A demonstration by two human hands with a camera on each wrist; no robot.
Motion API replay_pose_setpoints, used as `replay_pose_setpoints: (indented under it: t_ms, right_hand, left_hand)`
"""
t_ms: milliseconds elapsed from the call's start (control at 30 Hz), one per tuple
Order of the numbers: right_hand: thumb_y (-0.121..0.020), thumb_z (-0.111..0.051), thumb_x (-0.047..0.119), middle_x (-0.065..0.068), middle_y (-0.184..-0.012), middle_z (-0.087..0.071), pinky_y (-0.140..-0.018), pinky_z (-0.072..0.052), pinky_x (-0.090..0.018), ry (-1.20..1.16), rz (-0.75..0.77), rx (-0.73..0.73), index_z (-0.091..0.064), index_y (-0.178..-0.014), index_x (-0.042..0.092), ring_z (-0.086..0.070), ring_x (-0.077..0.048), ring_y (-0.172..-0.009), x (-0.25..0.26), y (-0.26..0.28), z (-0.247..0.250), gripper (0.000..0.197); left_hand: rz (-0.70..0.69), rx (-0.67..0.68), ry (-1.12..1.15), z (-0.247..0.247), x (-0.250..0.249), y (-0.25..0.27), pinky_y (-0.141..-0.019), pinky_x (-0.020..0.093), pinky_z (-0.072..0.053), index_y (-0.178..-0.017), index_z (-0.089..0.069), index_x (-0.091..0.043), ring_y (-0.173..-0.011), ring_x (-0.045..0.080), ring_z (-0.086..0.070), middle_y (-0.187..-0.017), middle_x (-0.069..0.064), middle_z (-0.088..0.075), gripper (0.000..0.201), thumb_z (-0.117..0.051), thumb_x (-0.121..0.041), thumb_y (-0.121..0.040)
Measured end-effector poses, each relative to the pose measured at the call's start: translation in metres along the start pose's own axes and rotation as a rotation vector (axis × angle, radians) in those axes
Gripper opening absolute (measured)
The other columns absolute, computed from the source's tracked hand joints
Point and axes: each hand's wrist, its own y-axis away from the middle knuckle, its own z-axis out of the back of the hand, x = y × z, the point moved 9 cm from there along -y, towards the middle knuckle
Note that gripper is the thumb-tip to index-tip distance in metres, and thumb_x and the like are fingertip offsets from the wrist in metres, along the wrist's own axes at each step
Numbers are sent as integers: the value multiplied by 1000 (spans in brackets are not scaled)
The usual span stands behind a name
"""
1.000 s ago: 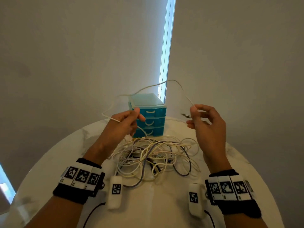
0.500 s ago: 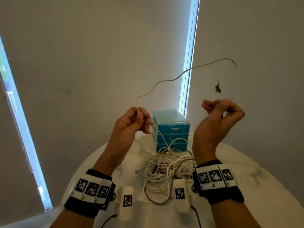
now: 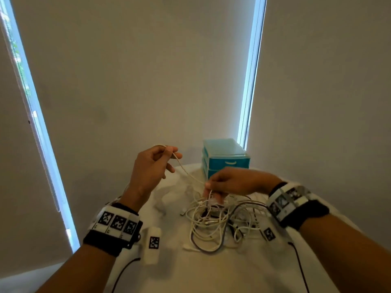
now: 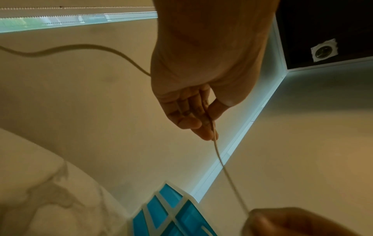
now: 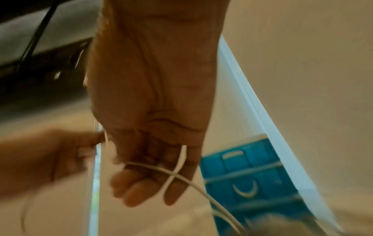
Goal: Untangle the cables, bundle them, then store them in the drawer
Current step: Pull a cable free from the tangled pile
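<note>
Head view high, looking down; wrist views close, upward — all share drawer unit (image 3: 225, 159).

Glossy translucent plastic drawer unit (image 3: 226, 159) on smooth marble-veined table (image 3: 211, 271).

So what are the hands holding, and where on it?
Both pinch one white cable along its length: left hand higher, right hand lower.

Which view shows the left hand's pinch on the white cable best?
Left wrist view: the white cable runs out between the left hand's thumb and forefinger, sharp and unblocked. The head view shows the same hand from behind, pinch partly hidden. The right wrist view shows it only as a blur.
</note>
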Motion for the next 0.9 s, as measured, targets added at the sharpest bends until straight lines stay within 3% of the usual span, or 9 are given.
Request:
replay_pose_setpoints:
  t_ms: [67,233,333,433,533,633,767,833,900]
  right_hand:
    - [-114,-49,38,8,-73,-69,-78,-54,-21,37,0,-39,-79,-115,19,-67,-5,-70,5,7,35,35]
    - [-110,-56,43,8,-74,-65,-77,-56,-25,220,-24,32,-78,-110,21,-62,-4,-67,28,28,96,30]
    - [-111,-52,44,6,-75,-65,-71,-51,-24,440,72,-253,-75,-109,27,-60,3,-61,53,32,152,29]
    - [-112,-51,44,1,-73,-68,-73,-56,-27,224,184,-631,-75,-109,30,-67,-4,-65,62,54,189,28]
    - [-112,-52,48,6,-72,-62,-71,-59,-28,98,209,-651,-77,-113,33,-65,-9,-64,45,58,159,28]
    - [-110,-54,51,-2,-74,-54,-68,-53,-27,-142,226,-666,-77,-115,32,-54,-16,-66,33,57,137,30]
    - [-111,-50,49,-3,-80,-54,-74,-54,-24,-228,219,-582,-74,-117,28,-54,-16,-75,35,45,111,33]
    - [-110,-51,52,3,-82,-59,-73,-54,-23,-162,165,-625,-73,-118,28,-58,-13,-76,26,45,104,33]
    - [-108,-56,53,1,-90,-68,-71,-55,-25,-147,84,-684,-71,-115,24,-65,-13,-80,-1,50,102,34]
  left_hand:
    - [54,-12,-17,3,0,-6,-64,37,-48,-108,-78,-17,-70,22,-69,-100,-5,-83,21,-60,-27,-108]
    - [108,39,-109,6,-14,-12,-63,34,-50,-101,-82,-19,-67,24,-70,-92,-2,-83,24,-62,-31,-106]
    - [99,33,-137,8,-21,-16,-64,32,-52,-103,-81,-19,-71,24,-73,-94,-4,-83,27,-60,-36,-106]
    - [118,57,-129,8,-16,-22,-77,34,-56,-116,-76,-24,-93,22,-77,-103,-10,-82,28,-56,-42,-108]
    - [276,164,-199,2,15,-21,-88,39,-59,-132,-67,-25,-108,20,-74,-123,-10,-76,62,-48,-74,-99]
    - [443,334,-66,-18,39,-11,-85,42,-63,-150,-51,-26,-107,23,-77,-137,-1,-69,93,-34,-92,-87]
    - [149,450,-266,-59,-1,-9,-73,35,-65,-131,-68,-31,-94,18,-77,-117,-3,-76,62,-37,-75,-101]
    - [-12,367,-299,-66,-23,-15,-63,32,-62,-106,-76,-27,-85,20,-73,-99,2,-76,49,-42,-61,-107]
    - [-149,235,-362,-54,-38,-26,-68,35,-58,-94,-75,-26,-91,20,-70,-99,-2,-75,45,-47,-59,-107]
